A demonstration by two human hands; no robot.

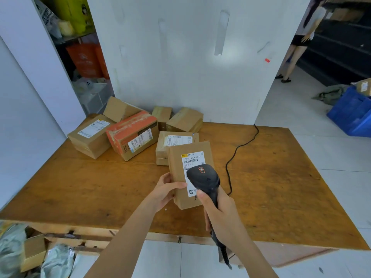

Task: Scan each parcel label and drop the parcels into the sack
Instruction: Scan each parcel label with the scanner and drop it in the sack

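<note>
My left hand (167, 188) grips the left edge of a flat brown parcel (178, 167), tilting it up off the wooden table (80, 187) with its white label (191, 159) facing me. My right hand (218, 213) is wrapped around the handle of a black barcode scanner (203, 178), whose head hovers over the lower part of that label and hides it. The sack (12, 251) lies on the floor at the lower left, with grey bags and a small box in it.
Several more cardboard parcels sit at the table's back left, among them an orange-taped box (132, 135) and a labelled box (90, 135). The scanner's black cable (234, 153) runs across the table. A blue crate (353, 115) stands right. A person (299, 41) stands far right.
</note>
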